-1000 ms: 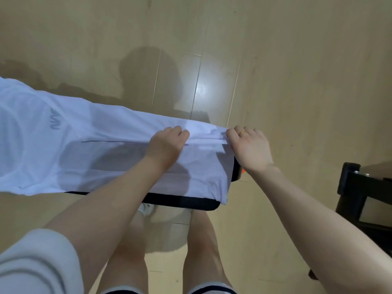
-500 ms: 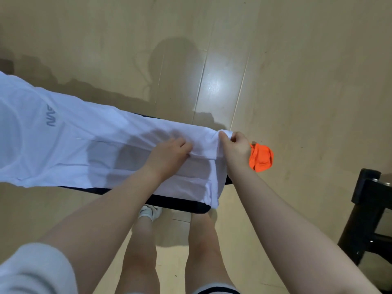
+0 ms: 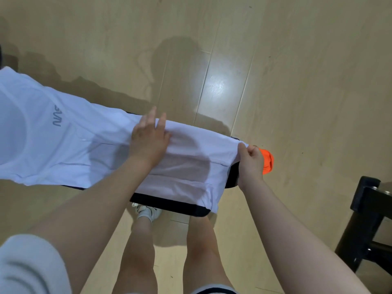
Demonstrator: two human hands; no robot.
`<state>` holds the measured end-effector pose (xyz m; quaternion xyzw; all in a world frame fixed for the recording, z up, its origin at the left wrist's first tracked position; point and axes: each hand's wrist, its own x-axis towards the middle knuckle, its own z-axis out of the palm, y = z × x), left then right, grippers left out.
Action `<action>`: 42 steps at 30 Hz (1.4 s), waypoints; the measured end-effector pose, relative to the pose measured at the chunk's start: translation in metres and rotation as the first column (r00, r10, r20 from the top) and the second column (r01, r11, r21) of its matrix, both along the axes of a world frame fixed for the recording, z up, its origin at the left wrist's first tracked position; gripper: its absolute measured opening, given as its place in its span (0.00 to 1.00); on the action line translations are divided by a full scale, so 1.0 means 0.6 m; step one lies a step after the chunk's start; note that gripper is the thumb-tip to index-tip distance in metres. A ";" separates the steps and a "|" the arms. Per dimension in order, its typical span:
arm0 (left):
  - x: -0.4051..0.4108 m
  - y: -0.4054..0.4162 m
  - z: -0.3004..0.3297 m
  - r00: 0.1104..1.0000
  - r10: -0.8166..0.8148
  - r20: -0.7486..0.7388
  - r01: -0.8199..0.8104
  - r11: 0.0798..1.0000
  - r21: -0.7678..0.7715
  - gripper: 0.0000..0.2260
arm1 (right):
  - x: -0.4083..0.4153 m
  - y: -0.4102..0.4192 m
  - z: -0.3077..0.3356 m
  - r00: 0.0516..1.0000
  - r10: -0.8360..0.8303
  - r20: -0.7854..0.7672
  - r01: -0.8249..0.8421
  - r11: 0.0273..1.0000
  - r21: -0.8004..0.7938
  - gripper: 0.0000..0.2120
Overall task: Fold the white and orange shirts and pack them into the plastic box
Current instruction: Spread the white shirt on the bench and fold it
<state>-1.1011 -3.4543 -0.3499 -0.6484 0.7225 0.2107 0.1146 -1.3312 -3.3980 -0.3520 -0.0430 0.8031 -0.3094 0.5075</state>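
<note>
The white shirt [image 3: 70, 145] with a grey logo lies stretched lengthwise over a narrow black bench [image 3: 169, 205]. My left hand [image 3: 148, 137] presses flat on the shirt near its middle, fingers straight. My right hand [image 3: 251, 164] pinches the shirt's far right corner at the end of the bench. A bit of the orange shirt [image 3: 267, 161] shows just behind my right hand. The plastic box is out of view.
Pale wooden floor [image 3: 297, 81] surrounds the bench. A black stool or frame [image 3: 369, 219] stands at the right edge. My legs and a white shoe [image 3: 147, 212] are below the bench's near edge.
My left hand went from curled on the fabric to flat with straight fingers. My right hand closed on the shirt's right corner and drew it rightward. The orange shirt came into view.
</note>
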 end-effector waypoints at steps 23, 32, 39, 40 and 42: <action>0.398 -0.039 0.021 0.978 0.148 0.146 -0.168 0.976 0.136 0.28 | 0.400 -0.049 0.037 -0.348 0.773 -0.530 -0.911 -0.145 0.387 0.20; 0.563 -0.172 0.050 0.999 -0.045 -0.019 0.044 0.999 -0.032 0.21 | 0.611 -0.169 0.042 -0.209 0.661 -0.721 -0.946 0.050 0.320 0.09; 0.619 -0.282 0.014 0.926 -0.314 0.212 0.236 0.916 0.326 0.21 | 0.691 -0.215 0.023 -0.314 0.734 -0.601 -0.880 0.011 0.474 0.19; 0.624 -0.289 0.018 0.920 -0.321 0.223 0.246 0.919 0.309 0.18 | 0.695 -0.216 0.026 -0.327 0.729 -0.602 -0.872 0.013 0.490 0.20; 0.627 -0.295 0.035 0.915 -0.334 0.226 0.267 0.922 0.280 0.14 | 0.696 -0.217 0.030 -0.326 0.702 -0.633 -0.877 0.027 0.480 0.18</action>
